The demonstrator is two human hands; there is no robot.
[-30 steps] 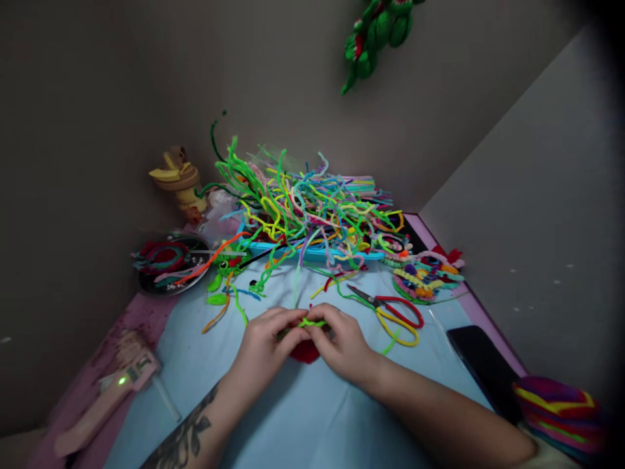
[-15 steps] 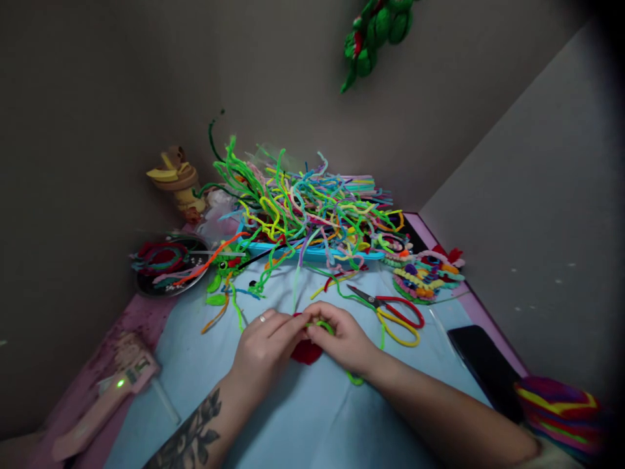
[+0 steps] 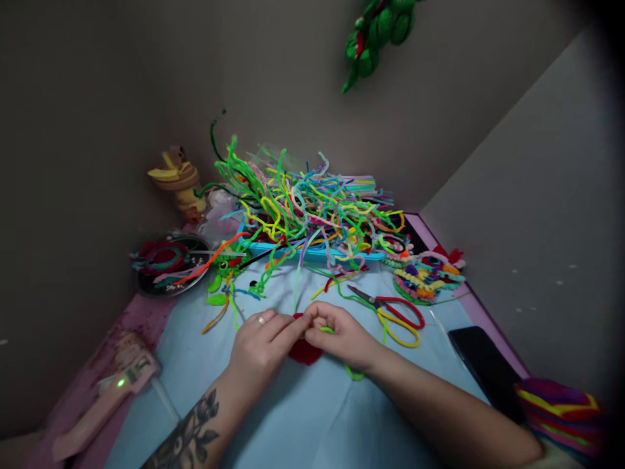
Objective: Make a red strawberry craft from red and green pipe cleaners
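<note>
My left hand (image 3: 261,345) and my right hand (image 3: 342,335) meet over the light blue mat (image 3: 303,417), fingertips pinched together. Between them runs a light green pipe cleaner (image 3: 352,372); its loose end curls out below my right wrist. A red fuzzy piece (image 3: 305,352) lies on the mat under both hands. My left hand wears a ring, and its fingers press on the green strand above the red piece. My right hand's fingers curl round the same strand.
A big heap of coloured pipe cleaners (image 3: 312,208) fills a blue tray behind the hands. Red-and-yellow scissors (image 3: 395,316) lie right of them. A black phone (image 3: 481,365) sits far right, a pink glue gun (image 3: 105,397) at left, and a dark plate (image 3: 168,267) back left.
The green pipe cleaner's loose end has swung from the scissors side down below my right wrist. My left hand has turned flatter, and both hands have shifted slightly.
</note>
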